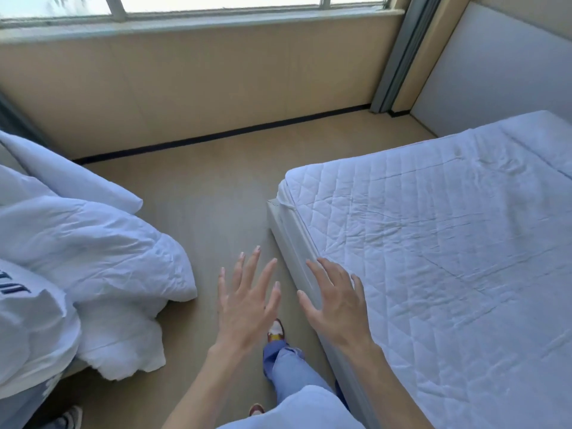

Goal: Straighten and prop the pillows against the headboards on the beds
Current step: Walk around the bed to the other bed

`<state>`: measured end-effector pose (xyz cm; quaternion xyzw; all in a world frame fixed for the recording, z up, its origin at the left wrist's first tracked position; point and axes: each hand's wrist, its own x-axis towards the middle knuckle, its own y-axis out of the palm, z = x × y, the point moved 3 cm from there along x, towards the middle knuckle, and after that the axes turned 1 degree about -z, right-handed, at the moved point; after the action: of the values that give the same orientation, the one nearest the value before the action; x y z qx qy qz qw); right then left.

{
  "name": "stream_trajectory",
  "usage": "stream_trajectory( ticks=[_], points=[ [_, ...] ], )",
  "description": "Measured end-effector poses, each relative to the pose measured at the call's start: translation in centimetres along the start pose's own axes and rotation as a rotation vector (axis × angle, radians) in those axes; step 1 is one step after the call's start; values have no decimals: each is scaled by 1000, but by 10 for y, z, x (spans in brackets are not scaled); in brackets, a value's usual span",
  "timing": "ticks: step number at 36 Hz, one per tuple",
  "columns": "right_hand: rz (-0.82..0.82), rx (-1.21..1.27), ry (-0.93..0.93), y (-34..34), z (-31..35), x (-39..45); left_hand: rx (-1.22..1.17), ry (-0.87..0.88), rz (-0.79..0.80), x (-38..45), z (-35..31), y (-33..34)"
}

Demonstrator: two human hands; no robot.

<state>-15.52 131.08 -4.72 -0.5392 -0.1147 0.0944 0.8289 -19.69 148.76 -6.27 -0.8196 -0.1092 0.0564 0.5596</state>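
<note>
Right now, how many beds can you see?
2. One bed is on the right, its quilted cover bare. The other bed is at the left edge, mostly hidden under a heap of bedding.

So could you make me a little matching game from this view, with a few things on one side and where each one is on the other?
Things:
1. bare left hand
2. bare right hand
3. crumpled white duvet
4. white quilted mattress pad

Places:
A. heaped on the left bed, hanging off its edge
B. spread flat on the right bed
C. open, above the floor between the beds
D. open, over the right bed's near edge

Pairs: 1-C, 2-D, 3-A, 4-B
</note>
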Motion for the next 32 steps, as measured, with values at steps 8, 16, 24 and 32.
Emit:
stream_trajectory(
  ticks=[8,16,24,32],
  points=[
    [-44,13,24,32,12,136,4,27,0,137,33,-4],
    [-57,58,45,43,20,283,25,53,32,291,45,-13],
    [-69,41,20,40,29,415,26,76,-38,417,48,-29],
    [-93,20,67,49,24,520,42,138,-31,527,53,-29]
  ],
)
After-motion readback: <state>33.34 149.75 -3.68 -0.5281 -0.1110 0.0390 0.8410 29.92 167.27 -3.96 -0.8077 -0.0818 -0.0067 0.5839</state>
